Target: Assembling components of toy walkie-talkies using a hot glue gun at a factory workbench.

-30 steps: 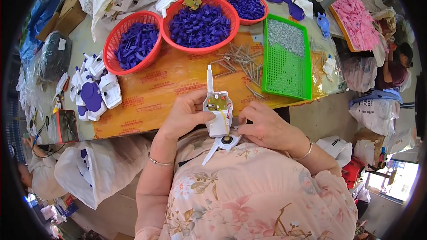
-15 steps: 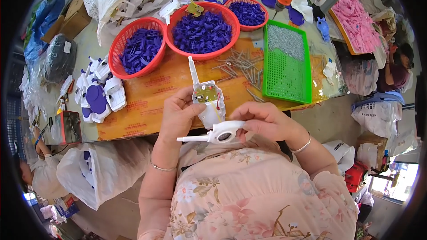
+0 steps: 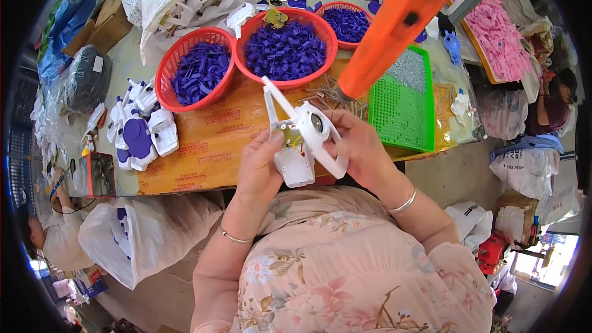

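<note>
My left hand grips a white plastic housing half by its left side, with thin wires showing inside. My right hand holds a second white housing half, which has a round dark insert and a long narrow arm. That second half is tilted over the upper end of the first and covers most of its inside. The narrow arms of both halves meet or nearly meet at their far tips. Whether the halves touch elsewhere cannot be told.
An orange power screwdriver hangs just beyond my right hand. Behind it are loose screws and a green tray of small metal parts. Red baskets hold purple pieces. White-and-purple assemblies lie at the left; other people sit at both sides.
The right hand's housing half has moved up and turned from lying crosswise to leaning over the left hand's half. The orange screwdriver has swung lower and closer.
</note>
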Tool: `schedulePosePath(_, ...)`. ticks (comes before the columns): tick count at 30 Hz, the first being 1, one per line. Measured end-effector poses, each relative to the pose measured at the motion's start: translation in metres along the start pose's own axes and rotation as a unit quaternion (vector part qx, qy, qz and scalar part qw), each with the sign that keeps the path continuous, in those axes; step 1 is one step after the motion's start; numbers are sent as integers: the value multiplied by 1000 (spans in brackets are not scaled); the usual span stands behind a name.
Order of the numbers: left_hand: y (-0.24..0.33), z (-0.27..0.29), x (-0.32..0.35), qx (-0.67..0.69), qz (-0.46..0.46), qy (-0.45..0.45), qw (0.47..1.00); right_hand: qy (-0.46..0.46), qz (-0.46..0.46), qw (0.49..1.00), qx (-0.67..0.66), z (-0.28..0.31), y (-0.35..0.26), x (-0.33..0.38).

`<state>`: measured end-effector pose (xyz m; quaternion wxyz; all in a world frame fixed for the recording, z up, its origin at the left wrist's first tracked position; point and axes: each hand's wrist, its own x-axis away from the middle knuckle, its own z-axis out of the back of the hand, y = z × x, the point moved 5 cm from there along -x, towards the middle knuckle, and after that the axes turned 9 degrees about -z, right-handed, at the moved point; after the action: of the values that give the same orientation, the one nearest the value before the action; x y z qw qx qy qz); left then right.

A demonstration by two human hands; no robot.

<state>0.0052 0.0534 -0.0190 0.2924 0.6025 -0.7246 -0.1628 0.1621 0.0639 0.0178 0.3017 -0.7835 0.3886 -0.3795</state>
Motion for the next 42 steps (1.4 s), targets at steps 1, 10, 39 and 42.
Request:
schedulePosePath(1, -1, -3, 0, 0, -1, 1, 1000, -14, 29, 998, 62, -2, -1, 3)
schedulePosePath(10, 0, -2, 0, -86, -29, 52, 995, 57, 241, 879, 407, -20, -14, 25)
schedulePosePath(39, -7, -9, 5, -148, -149, 65, 975, 49, 325, 800, 502, -25, 0, 18)
schedulePosePath(42, -12, -2, 5, -107, -145, 60, 982, 68, 357, 756, 545, -31, 1, 19)
